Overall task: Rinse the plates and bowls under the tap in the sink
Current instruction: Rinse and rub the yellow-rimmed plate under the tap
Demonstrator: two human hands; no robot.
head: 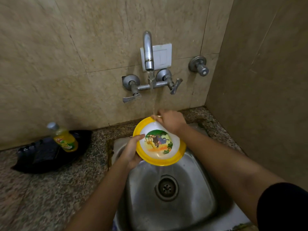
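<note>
under running water, round glossy yellow-rimmed bowl (pixel 160 144) over steel sink (pixel 191 205).

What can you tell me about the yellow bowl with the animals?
The bowl looks plastic: yellow rim, white inside, a cartoon animal picture at the bottom. It is tilted toward the camera above the sink, under running water from the tap. The left hand grips its left edge; the right hand holds its far rim, where the water lands.

Yellow-rimmed bowl (pixel 159 142) under the tap (pixel 148 50), over the sink (pixel 196 177), hands (pixel 131 152) (pixel 170 121) on opposite rims.
</note>
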